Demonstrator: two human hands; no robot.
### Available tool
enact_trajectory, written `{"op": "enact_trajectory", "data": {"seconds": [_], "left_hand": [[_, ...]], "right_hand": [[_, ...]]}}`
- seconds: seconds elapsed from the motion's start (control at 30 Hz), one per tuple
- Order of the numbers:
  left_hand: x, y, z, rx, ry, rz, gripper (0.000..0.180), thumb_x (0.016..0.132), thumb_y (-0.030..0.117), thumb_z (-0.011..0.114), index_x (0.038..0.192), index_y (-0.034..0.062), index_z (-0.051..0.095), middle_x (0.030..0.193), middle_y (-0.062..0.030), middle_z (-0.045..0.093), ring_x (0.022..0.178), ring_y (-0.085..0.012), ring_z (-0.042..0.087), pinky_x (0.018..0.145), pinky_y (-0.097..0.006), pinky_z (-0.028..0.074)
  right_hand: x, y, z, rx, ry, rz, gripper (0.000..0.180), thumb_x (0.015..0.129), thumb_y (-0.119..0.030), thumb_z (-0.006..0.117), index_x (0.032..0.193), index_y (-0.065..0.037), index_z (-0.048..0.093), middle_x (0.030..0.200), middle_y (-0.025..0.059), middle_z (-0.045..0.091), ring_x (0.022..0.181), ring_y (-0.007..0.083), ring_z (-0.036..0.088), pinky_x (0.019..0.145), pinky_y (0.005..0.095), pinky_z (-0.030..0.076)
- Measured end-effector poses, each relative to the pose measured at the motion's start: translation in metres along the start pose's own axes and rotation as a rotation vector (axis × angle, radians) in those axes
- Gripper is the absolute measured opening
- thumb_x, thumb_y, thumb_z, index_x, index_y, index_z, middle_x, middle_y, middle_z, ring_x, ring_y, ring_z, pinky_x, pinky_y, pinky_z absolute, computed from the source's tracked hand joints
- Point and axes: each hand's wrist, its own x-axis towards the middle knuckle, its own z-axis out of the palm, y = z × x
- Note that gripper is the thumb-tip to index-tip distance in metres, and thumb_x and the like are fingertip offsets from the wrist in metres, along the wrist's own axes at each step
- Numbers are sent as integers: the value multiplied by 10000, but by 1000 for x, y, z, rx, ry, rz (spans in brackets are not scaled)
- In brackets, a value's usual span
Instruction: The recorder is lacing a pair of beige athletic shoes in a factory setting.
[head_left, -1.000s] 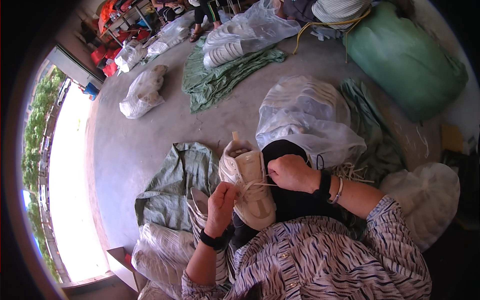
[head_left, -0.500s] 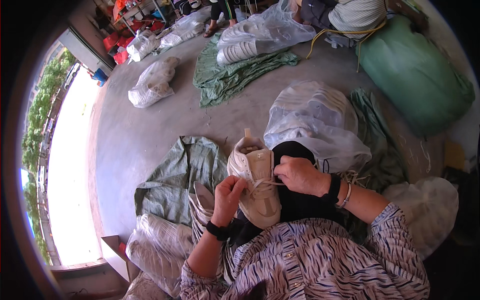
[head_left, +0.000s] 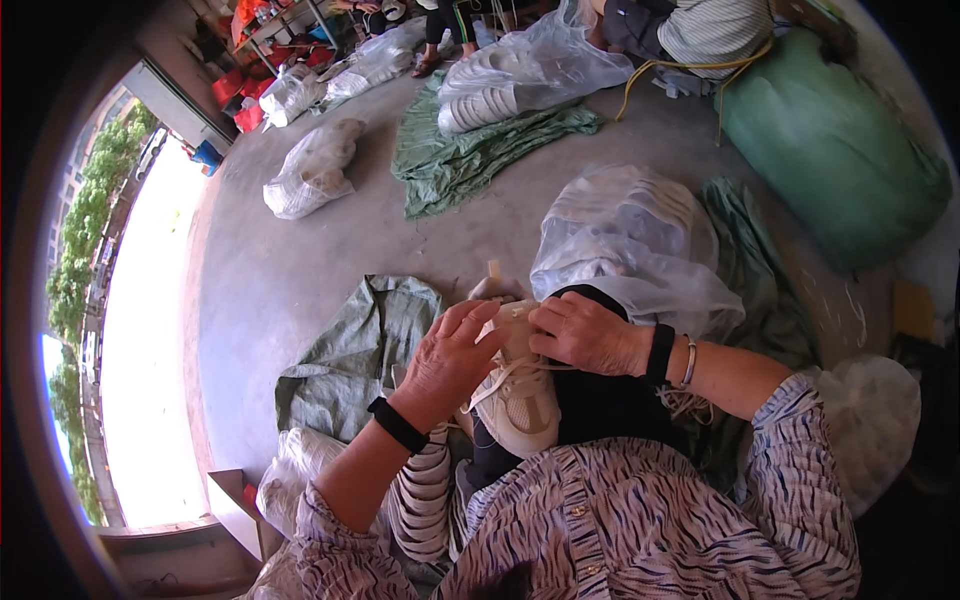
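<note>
A cream lace-up sneaker rests on my black-trousered lap, toe toward me, with laces crossing its tongue. My left hand is at the shoe's left upper edge, fingers bent and thumb held apart from them; I see nothing between them. From the other side, my right hand has its fingers closed at the tongue's upper right edge. Whether a lace is also in that pinch is hidden. A loose lace end trails to the right below my right hand. Both hands partly cover the shoe's opening.
Stacked pale shoes stand by my left side. Beyond my knees lies a clear plastic bag of shoes. Green woven sheets spread on the floor, and a large green sack sits at the right. Other people are at the back.
My left hand has risen from the laces toward the shoe's top, its pinch loosened. My right hand has shifted slightly left and up onto the tongue. The view has shifted slightly.
</note>
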Motion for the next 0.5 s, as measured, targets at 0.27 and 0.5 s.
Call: {"op": "enact_trajectory", "data": {"seconds": [0.27,0.5], "left_hand": [[17,-14,-5,144,-422,210,236,703,285,682,851,109,628,867,-18,555,938,-200,545,731,-320,499],[19,-3,8,69,-574,-91,226,816,258,605,766,45,661,771,-74,620,755,-245,613,588,-369,512]], "right_hand": [[12,8,1,41,-287,-146,75,731,-171,586,769,-107,595,849,34,524,863,202,562,703,329,476],[20,22,17,614,-417,150,238,699,-208,637,779,16,629,784,162,645,797,317,640,713,391,509]]}}
